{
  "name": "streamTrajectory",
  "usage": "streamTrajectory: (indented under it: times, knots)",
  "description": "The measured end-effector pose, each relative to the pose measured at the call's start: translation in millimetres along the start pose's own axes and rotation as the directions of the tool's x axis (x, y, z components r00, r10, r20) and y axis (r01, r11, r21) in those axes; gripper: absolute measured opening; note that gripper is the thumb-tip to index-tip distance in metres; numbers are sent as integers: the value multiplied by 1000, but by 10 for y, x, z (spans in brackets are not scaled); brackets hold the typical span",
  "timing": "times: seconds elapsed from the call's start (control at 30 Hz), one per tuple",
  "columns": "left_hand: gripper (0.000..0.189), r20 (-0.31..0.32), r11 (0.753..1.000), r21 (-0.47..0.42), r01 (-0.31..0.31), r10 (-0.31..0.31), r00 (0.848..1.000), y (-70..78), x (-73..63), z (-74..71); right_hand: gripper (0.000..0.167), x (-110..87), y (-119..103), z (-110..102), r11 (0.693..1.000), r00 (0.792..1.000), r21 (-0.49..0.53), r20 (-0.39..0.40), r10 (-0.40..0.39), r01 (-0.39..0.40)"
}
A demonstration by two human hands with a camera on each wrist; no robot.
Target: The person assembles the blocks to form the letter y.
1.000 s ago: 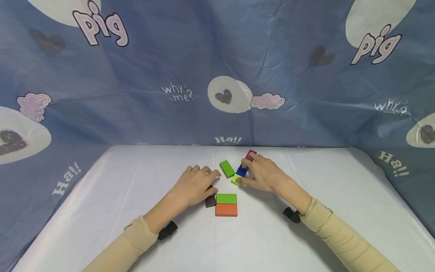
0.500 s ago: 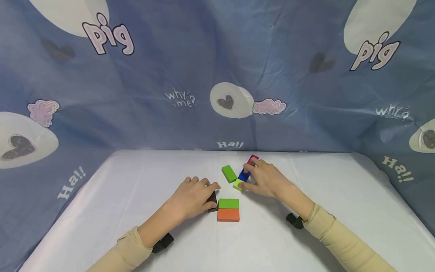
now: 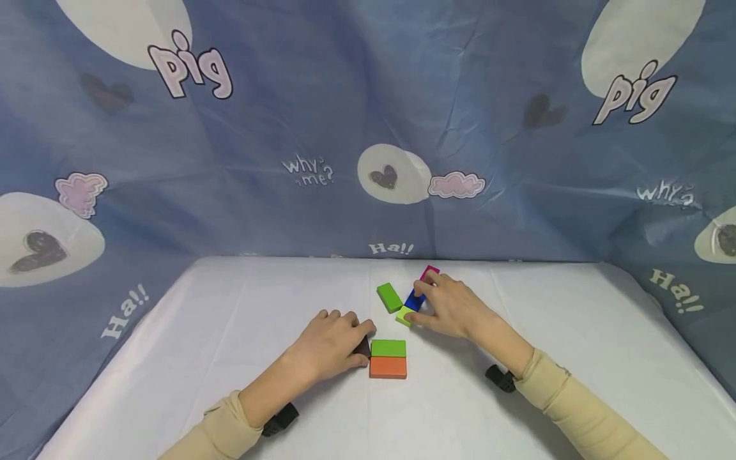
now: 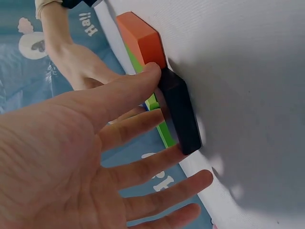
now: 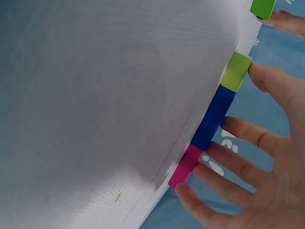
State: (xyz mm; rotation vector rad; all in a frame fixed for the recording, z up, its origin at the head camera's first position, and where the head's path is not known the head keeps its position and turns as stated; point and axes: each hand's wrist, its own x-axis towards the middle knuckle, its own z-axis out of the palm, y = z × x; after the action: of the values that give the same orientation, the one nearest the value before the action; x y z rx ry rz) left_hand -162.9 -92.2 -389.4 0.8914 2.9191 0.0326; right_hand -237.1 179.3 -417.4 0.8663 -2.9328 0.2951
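My left hand [image 3: 333, 342] holds a black block [image 4: 181, 112] standing beside the orange and green blocks, its thumb at one end and a finger at the other. Two fingers reach past the block in the left wrist view. An orange block [image 3: 388, 367] and a green block [image 3: 388, 347] lie side by side against it. My right hand [image 3: 454, 306] rests spread along a slanting row of a lime block [image 5: 236, 71], a blue block [image 5: 213, 117] and a pink block [image 5: 186, 167]. Its thumb touches the lime one; fairly straight fingers touch the blue and pink ones.
Another green block [image 3: 389, 298] lies at an angle, its near corner by the lime end of the row. White cloth [image 3: 276, 300] covers the table, and a blue printed curtain [image 3: 259, 211] rises behind it. Black wrist cameras [image 3: 280, 420] hang under both wrists.
My left hand has come nearer and lowered its thumb and fingers onto the black block. The right hand stays along its row. The head view has tilted up slightly.
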Motion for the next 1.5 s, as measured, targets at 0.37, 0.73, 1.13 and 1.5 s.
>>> streamTrajectory:
  times: [0.37,0.73,1.13,1.5]
  knots:
    - [51,-60,1000,29,-3,5,998,-25,-17,11,38,-26,7,10,1000,1000,-12,-27,-15,14]
    - [55,-60,1000,12,12,-11,998,-39,-18,-4,39,-17,-4,28,1000,1000,-7,-15,-7,7]
    - [55,-61,1000,-16,9,-10,998,-71,-18,2,40,-16,-7,17,1000,1000,-11,-22,-13,12]
    - [53,-44,999,-32,15,-16,999,-98,-16,17,39,-16,-9,19,1000,1000,-12,-15,-11,11]
